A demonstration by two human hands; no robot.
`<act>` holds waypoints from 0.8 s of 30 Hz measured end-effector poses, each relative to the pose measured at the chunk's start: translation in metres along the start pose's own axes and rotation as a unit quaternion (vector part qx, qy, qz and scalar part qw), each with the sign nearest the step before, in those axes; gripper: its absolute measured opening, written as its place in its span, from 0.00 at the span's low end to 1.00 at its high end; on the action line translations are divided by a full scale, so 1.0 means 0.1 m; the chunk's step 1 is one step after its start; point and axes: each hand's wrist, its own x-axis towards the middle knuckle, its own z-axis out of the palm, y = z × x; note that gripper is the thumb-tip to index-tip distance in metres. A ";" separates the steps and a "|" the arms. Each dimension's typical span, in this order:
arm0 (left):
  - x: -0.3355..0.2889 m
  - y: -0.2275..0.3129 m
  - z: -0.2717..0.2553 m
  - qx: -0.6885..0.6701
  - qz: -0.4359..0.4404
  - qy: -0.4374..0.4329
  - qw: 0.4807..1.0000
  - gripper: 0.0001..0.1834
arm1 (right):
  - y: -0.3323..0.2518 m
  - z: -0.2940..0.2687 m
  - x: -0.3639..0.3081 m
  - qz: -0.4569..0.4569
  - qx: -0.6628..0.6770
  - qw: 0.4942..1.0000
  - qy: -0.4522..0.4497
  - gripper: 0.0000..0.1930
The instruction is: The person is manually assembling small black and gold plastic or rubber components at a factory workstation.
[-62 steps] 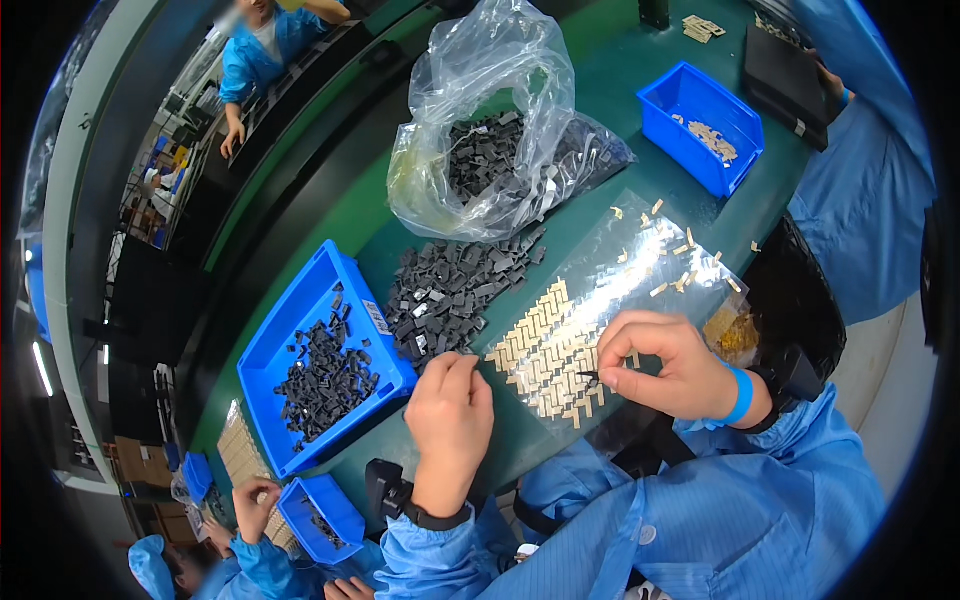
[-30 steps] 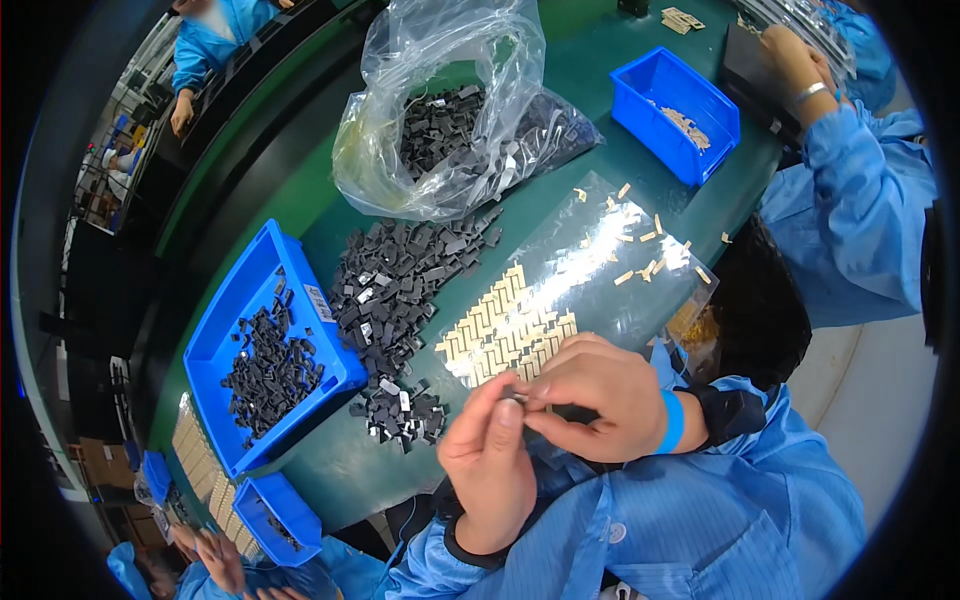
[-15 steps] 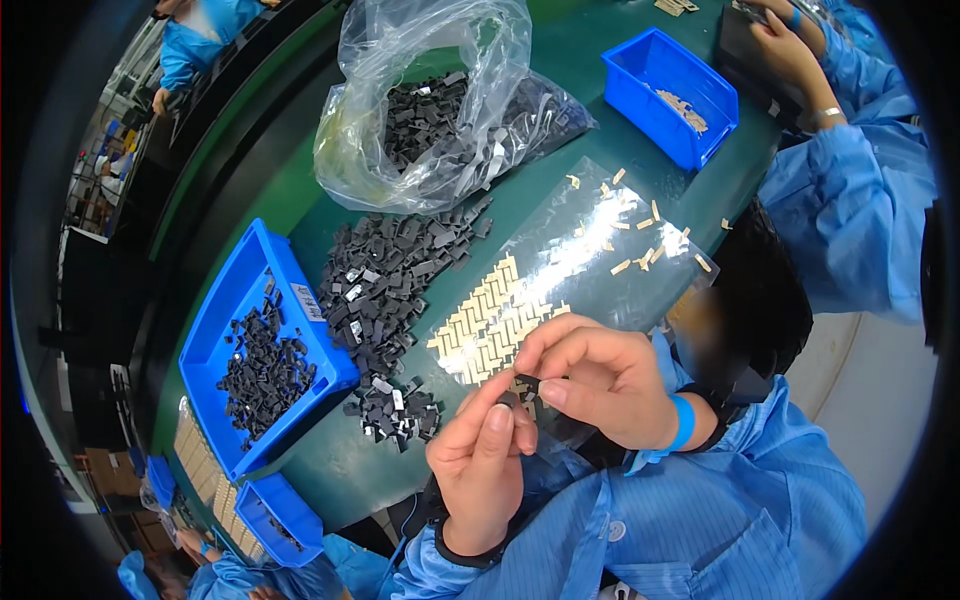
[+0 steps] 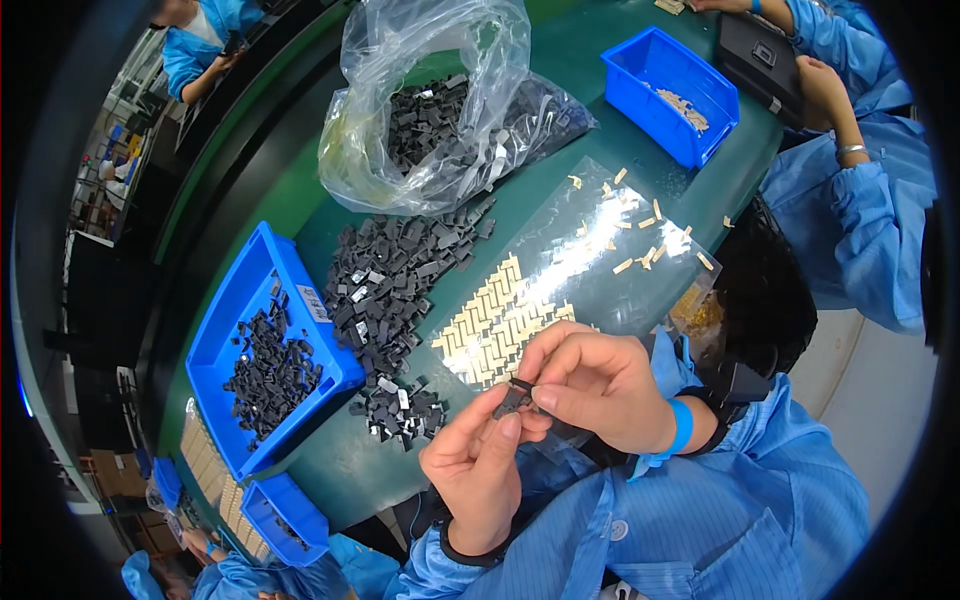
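Observation:
Between the fingertips of both hands is a small black plastic part (image 4: 513, 398), held over the table's near edge. My left hand (image 4: 477, 462) pinches it from the left, thumb against fingers. Thumb and forefinger of my right hand (image 4: 605, 393) close on its right end; the fingertips cover some of it. Just beyond the hands, a clear plastic sheet (image 4: 560, 255) carries rows of small cream-coloured strips (image 4: 490, 318), with loose ones scattered toward its far right. A heap of black plastic parts (image 4: 395, 275) lies to the left, beside a smaller pile (image 4: 402, 412).
A large blue bin (image 4: 215, 345) with black pieces stands at left, a smaller blue bin (image 4: 262, 512) below it. An open clear bag (image 4: 350, 150) of black parts sits at the back. A blue bin (image 4: 625, 85) holds cream strips. Co-workers' arms (image 4: 840, 125) reach in at upper right.
The black part has turned and shows more of its face between my fingertips. My right hand has shifted slightly down. At upper right, a co-worker's hand has moved off a black case.

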 end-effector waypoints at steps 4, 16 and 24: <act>-0.01 0.00 0.00 0.036 0.009 -0.002 0.999 0.14 | -0.01 0.02 0.00 0.001 0.018 1.000 0.001 0.01; -0.02 0.03 0.02 0.022 0.007 0.007 1.000 0.13 | -0.02 0.04 0.02 -0.008 0.008 1.000 -0.004 0.02; -0.02 0.04 0.02 0.029 0.008 0.009 1.000 0.13 | 0.00 0.04 0.02 -0.045 -0.068 0.997 -0.005 0.03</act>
